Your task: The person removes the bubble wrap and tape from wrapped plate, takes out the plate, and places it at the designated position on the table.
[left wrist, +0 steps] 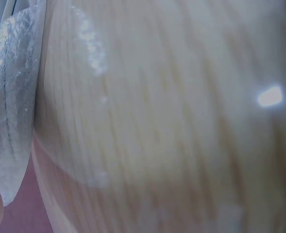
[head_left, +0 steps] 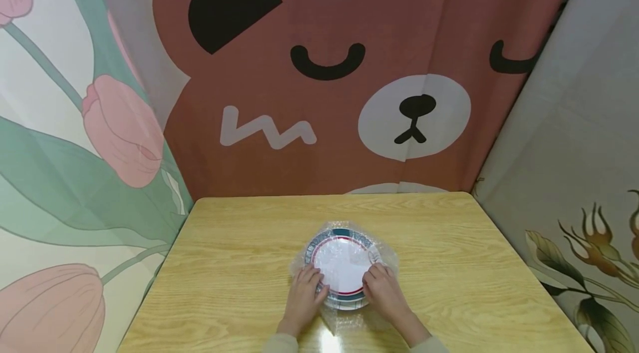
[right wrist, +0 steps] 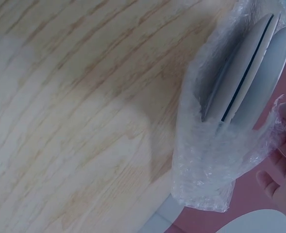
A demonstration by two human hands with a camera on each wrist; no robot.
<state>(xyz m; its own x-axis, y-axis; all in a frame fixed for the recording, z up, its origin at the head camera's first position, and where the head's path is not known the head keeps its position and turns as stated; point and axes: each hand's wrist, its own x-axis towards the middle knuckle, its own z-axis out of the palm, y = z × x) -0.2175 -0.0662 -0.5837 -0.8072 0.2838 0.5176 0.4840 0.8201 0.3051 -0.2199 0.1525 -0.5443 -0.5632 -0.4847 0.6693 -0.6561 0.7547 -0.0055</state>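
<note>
A stack of round plates [head_left: 341,264] lies on the table, the top one white with a red ring and a dark teal patterned rim. Clear bubble wrap [head_left: 391,250] surrounds the stack and spreads past its edges. At the left rim, my left hand [head_left: 302,294] grips the wrap, thumb toward the plate. My right hand [head_left: 385,292] pinches the wrap over the right rim. From the right wrist, plate edges [right wrist: 244,77] show through an opening in the bubble wrap [right wrist: 201,160], with curled fingers [right wrist: 283,160] at its side. The left wrist view catches only some wrap [left wrist: 11,82].
The wood-grain table [head_left: 224,264] extends around the plates on all sides. A bear-print cloth [head_left: 319,120] hangs behind its far edge. Flower-print cloths stand along the left [head_left: 50,186] and right [head_left: 574,147] sides.
</note>
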